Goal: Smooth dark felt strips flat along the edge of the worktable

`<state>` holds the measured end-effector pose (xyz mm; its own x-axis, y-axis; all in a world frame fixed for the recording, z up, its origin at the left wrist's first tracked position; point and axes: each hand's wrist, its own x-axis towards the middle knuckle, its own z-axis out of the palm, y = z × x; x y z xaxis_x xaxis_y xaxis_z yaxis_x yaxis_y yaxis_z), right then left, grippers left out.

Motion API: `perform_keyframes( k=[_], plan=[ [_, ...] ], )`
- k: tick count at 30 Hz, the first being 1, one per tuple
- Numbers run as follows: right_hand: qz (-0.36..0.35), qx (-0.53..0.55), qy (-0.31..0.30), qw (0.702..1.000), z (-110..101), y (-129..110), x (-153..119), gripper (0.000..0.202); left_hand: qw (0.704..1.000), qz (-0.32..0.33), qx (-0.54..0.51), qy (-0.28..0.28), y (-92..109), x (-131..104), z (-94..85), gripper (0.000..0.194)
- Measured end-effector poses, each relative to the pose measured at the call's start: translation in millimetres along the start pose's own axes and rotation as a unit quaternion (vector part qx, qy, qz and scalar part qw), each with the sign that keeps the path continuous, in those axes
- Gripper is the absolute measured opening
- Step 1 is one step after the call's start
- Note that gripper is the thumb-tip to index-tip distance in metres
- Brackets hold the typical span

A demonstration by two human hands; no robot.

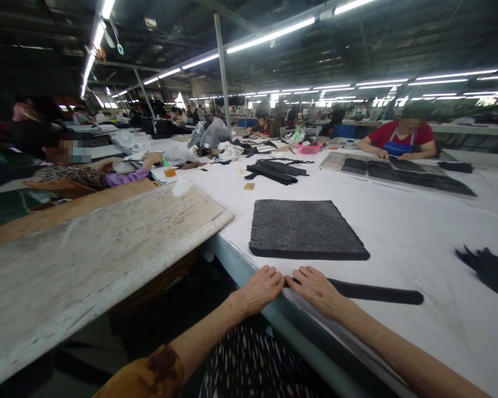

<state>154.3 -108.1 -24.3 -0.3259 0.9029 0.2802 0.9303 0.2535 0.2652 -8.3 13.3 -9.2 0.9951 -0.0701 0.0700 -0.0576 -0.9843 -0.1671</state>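
Note:
A long black fabric strip (377, 291) lies on the white tabletop near its front edge, its rounded end pointing right. My right hand (317, 291) has its fingers curled down over the strip's left end. Close beside it, my left hand (259, 288) is closed at the table edge, fingertips on the same end, where a bit of black shows between the hands. The hands cover most of that end. Just beyond them rests a neat, flat stack of dark grey-black fabric pieces (305, 228), apart from both hands.
A worn board (108, 237) adjoins on the left. Farther back are black strips (276, 170), a small tan block (249, 187) and a pink basket (308, 148). Ragged black fabric (489, 271) lies at right. Co-workers sit left and across, one in a red top (373, 138).

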Motion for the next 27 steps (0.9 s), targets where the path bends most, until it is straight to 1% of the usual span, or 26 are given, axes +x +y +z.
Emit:
perform_keyframes(
  k=[4,7,10,12,13,15,16,17,18,20,22,24,25,26,27],
  plan=[
    [-0.004,-0.003,0.008,1.000,3,2,-2,0.024,1.000,0.008,0.004,0.006,-5,-9,6.2,0.020],
    [-0.007,-0.001,0.014,1.000,5,2,-3,0.026,1.000,-0.015,0.004,0.018,-7,-17,13.3,0.023],
    [-0.007,0.000,0.012,1.000,6,2,-2,0.027,0.998,-0.050,-0.024,0.029,-7,-23,16.3,0.027],
    [-0.005,0.002,0.009,1.000,6,3,-3,0.027,0.993,-0.090,-0.068,0.042,-7,-29,17.0,0.028],
    [-0.004,0.004,0.007,1.000,6,3,-4,0.027,0.986,-0.122,-0.095,0.055,-6,-32,17.6,0.027],
    [-0.002,0.009,0.002,1.000,5,5,-7,0.028,0.961,-0.204,-0.160,0.092,-5,-40,20.3,0.028],
    [-0.002,0.011,0.001,1.000,4,5,-8,0.028,0.940,-0.250,-0.200,0.120,-4,-44,22.2,0.029],
    [-0.004,0.013,0.000,1.000,4,6,-9,0.029,0.911,-0.295,-0.247,0.150,-2,-47,24.4,0.030],
    [-0.007,0.014,0.000,1.000,3,6,-9,0.030,0.874,-0.337,-0.301,0.176,-1,-49,26.6,0.028],
    [-0.019,0.011,0.003,1.000,3,4,-7,0.029,0.786,-0.401,-0.424,0.204,2,-48,30.5,0.024],
    [-0.029,0.004,0.007,1.000,4,-1,0,0.025,0.697,-0.436,-0.535,0.196,5,-42,33.7,0.034],
    [-0.034,0.001,0.015,0.999,5,-6,10,0.021,0.623,-0.454,-0.610,0.184,6,-33,36.6,0.042],
    [-0.036,0.002,0.020,0.999,6,-9,14,0.019,0.594,-0.461,-0.633,0.182,5,-28,38.2,0.042],
    [-0.039,0.005,0.024,0.999,7,-12,18,0.018,0.572,-0.467,-0.649,0.182,5,-23,39.9,0.040],
    [-0.041,0.008,0.026,0.999,8,-13,21,0.017,0.555,-0.473,-0.659,0.183,5,-20,41.9,0.038]
  ],
)
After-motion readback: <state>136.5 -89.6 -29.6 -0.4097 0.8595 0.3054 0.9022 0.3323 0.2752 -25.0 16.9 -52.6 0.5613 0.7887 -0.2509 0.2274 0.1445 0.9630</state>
